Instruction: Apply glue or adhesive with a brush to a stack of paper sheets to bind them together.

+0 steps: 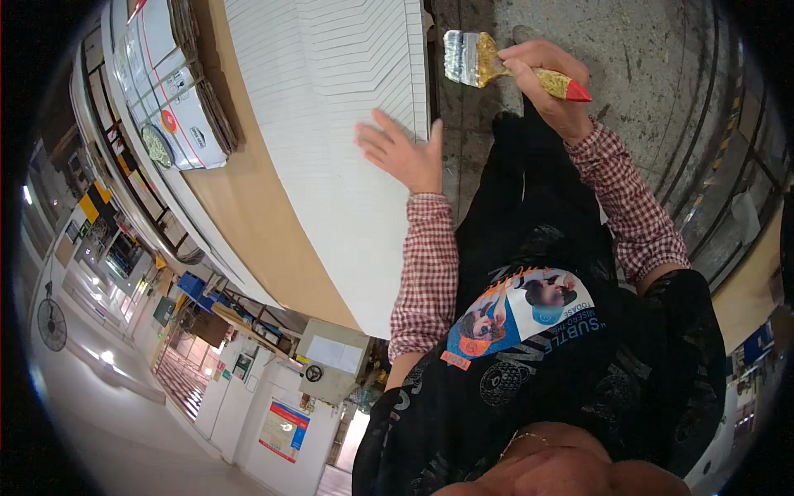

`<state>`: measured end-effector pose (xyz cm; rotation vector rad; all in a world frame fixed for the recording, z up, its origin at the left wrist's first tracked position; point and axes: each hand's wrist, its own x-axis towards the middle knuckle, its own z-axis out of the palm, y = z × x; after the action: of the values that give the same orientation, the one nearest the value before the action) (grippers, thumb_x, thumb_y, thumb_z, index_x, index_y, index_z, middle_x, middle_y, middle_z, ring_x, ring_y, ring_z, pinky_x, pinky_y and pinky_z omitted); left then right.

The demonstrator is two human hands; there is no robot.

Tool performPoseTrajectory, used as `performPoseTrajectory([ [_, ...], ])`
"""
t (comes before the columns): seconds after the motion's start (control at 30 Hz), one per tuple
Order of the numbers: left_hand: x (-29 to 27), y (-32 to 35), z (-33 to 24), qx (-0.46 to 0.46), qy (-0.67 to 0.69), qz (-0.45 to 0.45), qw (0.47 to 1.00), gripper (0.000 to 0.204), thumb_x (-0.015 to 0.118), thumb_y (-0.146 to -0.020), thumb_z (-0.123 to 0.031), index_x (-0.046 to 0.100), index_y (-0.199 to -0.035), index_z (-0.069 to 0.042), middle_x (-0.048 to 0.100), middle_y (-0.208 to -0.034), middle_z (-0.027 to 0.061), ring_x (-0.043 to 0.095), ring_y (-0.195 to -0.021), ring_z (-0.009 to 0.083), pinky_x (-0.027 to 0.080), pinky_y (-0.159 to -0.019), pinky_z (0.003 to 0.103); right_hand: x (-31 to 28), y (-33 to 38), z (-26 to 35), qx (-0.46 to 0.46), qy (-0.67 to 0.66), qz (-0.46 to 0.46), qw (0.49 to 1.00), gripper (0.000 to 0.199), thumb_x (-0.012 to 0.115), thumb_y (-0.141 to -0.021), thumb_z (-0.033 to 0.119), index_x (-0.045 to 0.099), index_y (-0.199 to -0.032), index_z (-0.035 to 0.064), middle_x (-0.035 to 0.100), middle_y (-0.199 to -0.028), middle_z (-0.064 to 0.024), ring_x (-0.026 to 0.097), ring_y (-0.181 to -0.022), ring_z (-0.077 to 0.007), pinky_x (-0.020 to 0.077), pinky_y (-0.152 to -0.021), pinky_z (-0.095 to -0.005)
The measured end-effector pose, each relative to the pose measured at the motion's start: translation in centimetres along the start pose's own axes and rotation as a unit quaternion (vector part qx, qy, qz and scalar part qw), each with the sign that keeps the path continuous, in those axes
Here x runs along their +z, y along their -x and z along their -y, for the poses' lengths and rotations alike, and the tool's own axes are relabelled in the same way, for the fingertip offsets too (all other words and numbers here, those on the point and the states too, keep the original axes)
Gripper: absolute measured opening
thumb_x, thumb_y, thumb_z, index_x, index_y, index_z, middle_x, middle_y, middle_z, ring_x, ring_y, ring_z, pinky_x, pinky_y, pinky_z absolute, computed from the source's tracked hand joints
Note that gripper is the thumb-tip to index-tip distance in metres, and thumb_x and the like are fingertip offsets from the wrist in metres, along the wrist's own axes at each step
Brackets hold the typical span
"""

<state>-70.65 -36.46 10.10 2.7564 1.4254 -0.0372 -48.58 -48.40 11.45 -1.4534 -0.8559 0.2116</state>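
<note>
My right hand (pixel 550 78) grips a paintbrush (pixel 478 62) by its handle, which has a red tip. The brush's ferrule is smeared with yellow, and its pale, coated bristles point left, just past the edge of the work surface. White sheets (pixel 339 149) with many fine, closely spaced edges lie fanned out in overlapping rows on that surface. Over the sheets' right side, my left hand (pixel 403 153) is spread with its fingers apart and nothing in it. Whether its palm touches the paper I cannot tell.
Strapped bundles of printed flat stock (pixel 174 91) sit on the brown tabletop (pixel 248 149) at the left. Concrete floor (pixel 637 50) shows at the right. Beyond the table stand a grey-green machine with a handwheel (pixel 313 374), a wall poster (pixel 284 430) and a fan (pixel 52 324).
</note>
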Motion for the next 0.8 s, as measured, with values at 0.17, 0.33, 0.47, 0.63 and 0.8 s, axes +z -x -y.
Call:
performPoseTrajectory([
  [0.17,-1.2,1.6,2.4,-0.011,-0.014,0.078,0.997,0.103,0.069,-0.074,-0.055,0.018,-0.146,-0.002,0.014,-0.146,0.0360,0.017,-0.131,0.0575,0.026,-0.105,0.057,0.6,1.2,-0.4,0.019,-0.001,0.008,1.000,0.007,0.064,-0.083,0.007,0.066,-0.086,0.0008,0.068,-0.086,-0.0087,0.066,-0.075,-0.0160,0.0522,-0.065,-0.0266],
  [0.33,-5.0,0.0,4.1,0.005,0.080,0.154,0.985,0.086,0.065,-0.080,-0.048,0.029,-0.143,-0.002,0.029,-0.141,0.0344,0.031,-0.128,0.0535,0.033,-0.104,0.048,1.6,0.4,-0.2,-0.010,-0.020,0.001,1.000,0.005,0.061,-0.085,0.002,0.064,-0.088,0.0003,0.067,-0.095,-0.0097,0.063,-0.082,-0.0169,0.0495,-0.071,-0.0289],
  [0.47,-5.9,-0.4,5.0,0.020,0.155,0.159,0.975,0.074,0.064,-0.082,-0.043,0.039,-0.138,-0.001,0.040,-0.135,0.0342,0.038,-0.127,0.0475,0.035,-0.104,0.043,2.4,-0.8,-1.0,0.001,-0.018,0.014,1.000,0.005,0.062,-0.086,0.004,0.065,-0.087,0.0005,0.068,-0.095,-0.0088,0.063,-0.082,-0.0167,0.0497,-0.071,-0.0283],
  [0.63,-6.5,-0.9,5.0,0.009,0.187,0.172,0.967,0.072,0.064,-0.081,-0.042,0.042,-0.136,-0.001,0.043,-0.131,0.0354,0.040,-0.127,0.0448,0.035,-0.104,0.041,3.0,0.6,-1.5,0.027,0.020,0.047,0.998,0.006,0.063,-0.085,0.005,0.066,-0.086,0.0004,0.068,-0.093,-0.0086,0.064,-0.082,-0.0170,0.0501,-0.071,-0.0280],
  [0.8,-6.3,-0.9,4.6,0.033,0.176,0.153,0.972,0.073,0.064,-0.081,-0.043,0.043,-0.136,0.000,0.044,-0.130,0.0360,0.045,-0.122,0.0463,0.038,-0.102,0.042,2.4,-0.2,-0.2,-0.040,0.029,0.002,0.999,0.007,0.063,-0.086,0.006,0.066,-0.086,0.0005,0.068,-0.092,-0.0086,0.064,-0.080,-0.0164,0.0500,-0.069,-0.0274],
])
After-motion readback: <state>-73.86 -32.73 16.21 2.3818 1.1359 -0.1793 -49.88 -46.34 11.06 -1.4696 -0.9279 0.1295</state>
